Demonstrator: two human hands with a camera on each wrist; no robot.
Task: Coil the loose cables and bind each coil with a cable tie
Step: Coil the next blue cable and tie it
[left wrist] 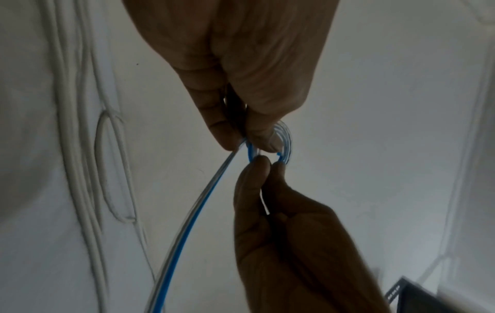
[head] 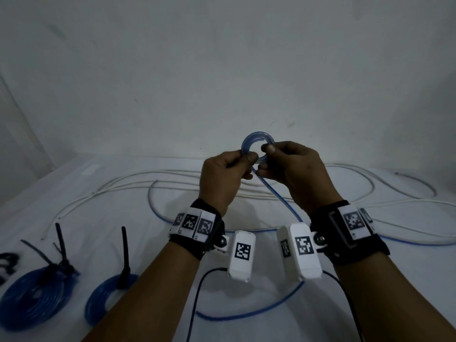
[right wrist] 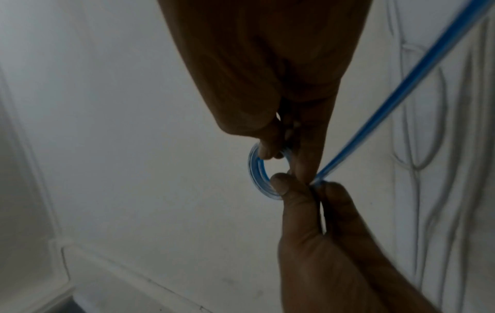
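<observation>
Small blue coil [head: 257, 144] held up in the air over the middle of the white table [head: 320, 304], only a few tight turns so far. Left hand [head: 219, 178] pinches the coil's left side between thumb and fingers; right hand [head: 296, 169] pinches its right side the same way, fingers curled. Both hands grasp the same coil, nothing let go. The loose blue cable tail [head: 278, 201] drops from the coil toward the near side, then snakes across the table near and to the right. Most of the length looks unwound, so coiling is at an early stage.

Near left: two finished blue coils [head: 37, 299], each bound with a black cable tie [head: 124, 255]. Far side: loose white cables [head: 172, 178] strung left to right.

Risks: the turns are tight and springy, so a slack pinch while re-gripping could let them pop open. The tail crosses the white cables, so pulling it in could snag or drag them. It also runs close to the black wrist-camera lead [head: 197, 299] near the forearms and could tangle there.
</observation>
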